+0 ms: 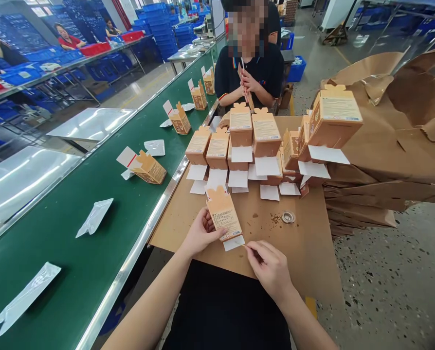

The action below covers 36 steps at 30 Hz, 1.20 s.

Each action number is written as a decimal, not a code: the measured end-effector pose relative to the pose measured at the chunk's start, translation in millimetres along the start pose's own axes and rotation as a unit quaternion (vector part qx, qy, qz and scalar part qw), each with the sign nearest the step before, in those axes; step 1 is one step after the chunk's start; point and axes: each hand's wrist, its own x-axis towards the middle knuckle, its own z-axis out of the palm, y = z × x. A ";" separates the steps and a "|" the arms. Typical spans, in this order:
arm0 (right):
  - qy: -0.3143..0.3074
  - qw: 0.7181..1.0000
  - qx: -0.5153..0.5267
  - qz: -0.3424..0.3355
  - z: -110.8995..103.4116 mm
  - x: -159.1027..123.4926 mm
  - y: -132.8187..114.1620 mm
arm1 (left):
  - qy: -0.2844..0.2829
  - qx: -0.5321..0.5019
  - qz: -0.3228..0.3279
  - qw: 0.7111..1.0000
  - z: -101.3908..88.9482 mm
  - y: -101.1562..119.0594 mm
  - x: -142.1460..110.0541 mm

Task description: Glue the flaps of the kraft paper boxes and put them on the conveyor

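Note:
My left hand (200, 236) grips a small tan carton (223, 214) from the left side, holding it tilted over the cardboard-covered table (305, 253). A white strip (234, 242) hangs from the carton's lower end. My right hand (270, 267) is closed in a pinch just right of that strip, fingertips touching its end. Behind the held carton stands a stack of several like cartons (241, 141) with white flaps hanging down.
A green conveyor belt (64, 253) runs along the left, carrying several cartons (149, 168) and silver pouches (94, 217). A person in a dark shirt (252, 75) sits opposite, handling something. Brown paper sheets (392, 146) pile up on the right. A small metal ring (288, 217) lies on the table.

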 end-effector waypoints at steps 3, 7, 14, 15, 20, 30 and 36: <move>-0.003 1.000 0.001 -0.001 -6.8 1.6 2.6 | -0.002 0.003 0.012 1.000 2.9 -3.0 -2.1; 0.039 0.999 -0.005 0.002 -36.6 -2.4 0.8 | 0.025 0.046 0.055 0.997 10.6 -11.0 -14.3; 0.097 0.994 -0.049 0.023 -90.0 -14.0 -2.5 | 0.033 0.204 0.105 0.973 17.1 -25.8 -36.5; 0.100 0.993 -0.052 0.024 -93.1 -13.5 -3.3 | 0.032 0.209 0.105 0.972 18.5 -26.1 -36.9; 0.094 0.995 -0.028 0.004 -94.1 -6.9 -7.0 | 0.044 0.222 0.114 0.967 20.8 -23.7 -37.9; 0.184 0.975 -0.046 0.115 -94.4 -34.2 7.0 | 0.530 0.142 0.107 0.829 -181.2 42.6 -45.9; 0.149 0.973 -0.066 0.164 -95.6 -32.7 18.6 | 0.526 0.156 0.110 0.828 -216.9 36.8 -39.0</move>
